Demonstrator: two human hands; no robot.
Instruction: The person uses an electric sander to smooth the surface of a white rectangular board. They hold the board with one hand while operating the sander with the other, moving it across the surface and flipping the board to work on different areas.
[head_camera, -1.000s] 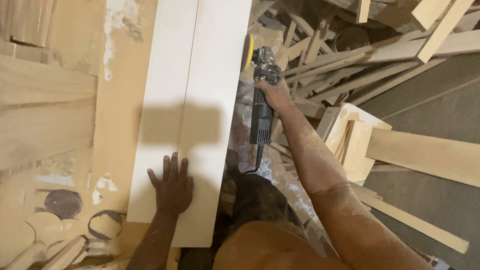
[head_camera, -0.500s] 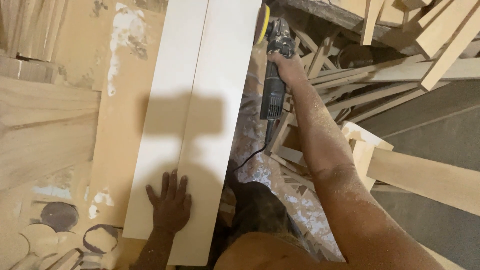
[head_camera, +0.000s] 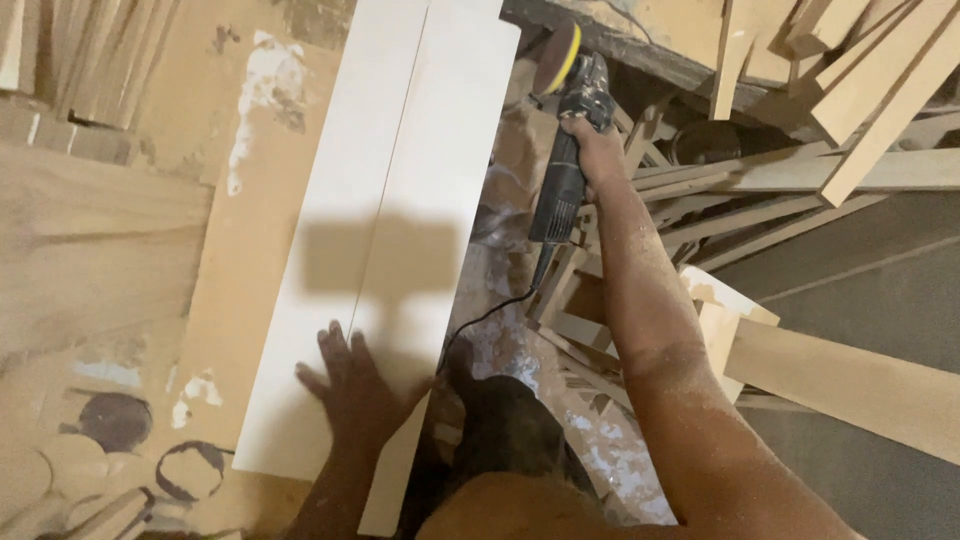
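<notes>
Pressing flat on the near end of the white boards (head_camera: 390, 230), the left hand (head_camera: 358, 392) has its fingers (head_camera: 330, 345) spread wide, palm down, gripping nothing; a hold like that looks meant to pin the boards against sliding. There are 2 of these long pale boards, lying side by side with a thin seam between them, on the dusty counter (head_camera: 120, 240). Just off the boards' far right edge, the right hand (head_camera: 592, 150) is wrapped tight around the body of a dark power sander (head_camera: 562, 170), fingers closed on the housing. Its yellow-rimmed disc (head_camera: 556, 58) stands on edge just beside the boards' far corner; whether it touches them cannot be told from this angle. A black cord (head_camera: 490, 310) trails back from the sander toward the person. Right of the boards, a heap of wood offcuts (head_camera: 790, 110) lies tangled.
</notes>
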